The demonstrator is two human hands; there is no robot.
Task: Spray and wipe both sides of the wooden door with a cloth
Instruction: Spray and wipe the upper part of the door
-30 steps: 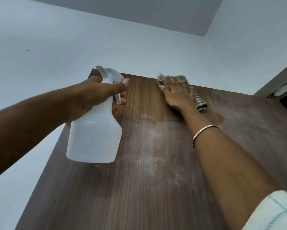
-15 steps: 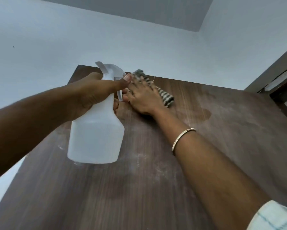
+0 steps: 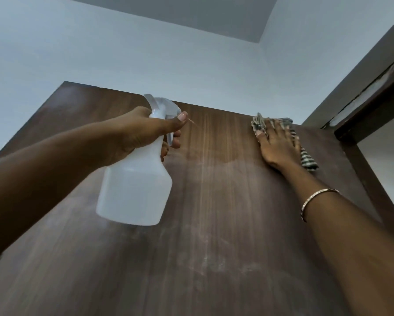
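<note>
The dark wooden door fills the lower view, seen from below, with pale dusty streaks and a damp patch near its top. My left hand grips the neck of a white spray bottle, fingers curled round its trigger, held in front of the door's upper middle. My right hand lies flat with spread fingers on a striped cloth, pressing it against the door near the top right corner. Most of the cloth is hidden under the hand.
A dark door frame runs along the right side, close to the cloth. White walls rise above the door and a grey ceiling sits at the top. A thin bangle circles my right wrist.
My right hand has slid the cloth from beside the bottle's nozzle rightward to the door's top right corner. The left hand keeps holding the bottle at about the same height.
</note>
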